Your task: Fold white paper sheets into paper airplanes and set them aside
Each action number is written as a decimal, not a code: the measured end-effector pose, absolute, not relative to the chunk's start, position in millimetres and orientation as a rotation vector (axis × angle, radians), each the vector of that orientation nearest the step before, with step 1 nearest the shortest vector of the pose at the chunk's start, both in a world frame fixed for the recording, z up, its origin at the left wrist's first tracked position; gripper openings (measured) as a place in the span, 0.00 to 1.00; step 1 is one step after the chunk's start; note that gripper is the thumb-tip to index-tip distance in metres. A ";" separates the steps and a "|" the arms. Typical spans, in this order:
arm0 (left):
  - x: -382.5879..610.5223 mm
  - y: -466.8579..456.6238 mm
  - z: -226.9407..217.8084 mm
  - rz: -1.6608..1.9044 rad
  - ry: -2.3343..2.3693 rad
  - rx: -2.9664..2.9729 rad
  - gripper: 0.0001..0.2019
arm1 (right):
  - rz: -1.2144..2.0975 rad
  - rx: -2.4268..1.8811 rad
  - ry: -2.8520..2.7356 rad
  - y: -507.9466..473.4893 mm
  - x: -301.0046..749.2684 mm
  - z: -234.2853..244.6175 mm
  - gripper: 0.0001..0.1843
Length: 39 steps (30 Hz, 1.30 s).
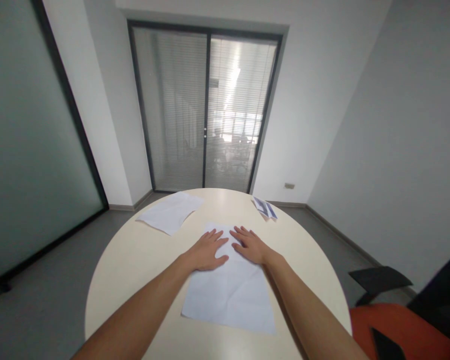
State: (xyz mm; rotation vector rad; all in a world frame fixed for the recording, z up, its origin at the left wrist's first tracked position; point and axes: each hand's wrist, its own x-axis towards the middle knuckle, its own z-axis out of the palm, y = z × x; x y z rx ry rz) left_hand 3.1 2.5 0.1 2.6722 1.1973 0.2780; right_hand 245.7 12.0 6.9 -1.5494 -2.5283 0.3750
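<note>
A creased white sheet of paper [228, 295] lies on the round cream table [142, 270] in front of me. On its far left part rests my left hand [209, 251], palm down with the fingers spread. My right hand [250, 246] lies flat on the far right part of the same sheet, fingers apart. A narrow strip of paper shows between the two hands. The far edge of the sheet is partly covered by my fingers.
Another white sheet [170, 212] lies at the table's far left. A folded printed paper [264, 208] sits at the far right edge. An office chair with an orange seat [401, 330] stands at the right. Beyond the table is a glass door with blinds [172, 110].
</note>
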 end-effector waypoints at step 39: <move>-5.9 13.5 -4.8 0.628 1.327 2.628 0.22 | 0.401 -1.614 -2.518 -0.8 229.6 8.8 0.42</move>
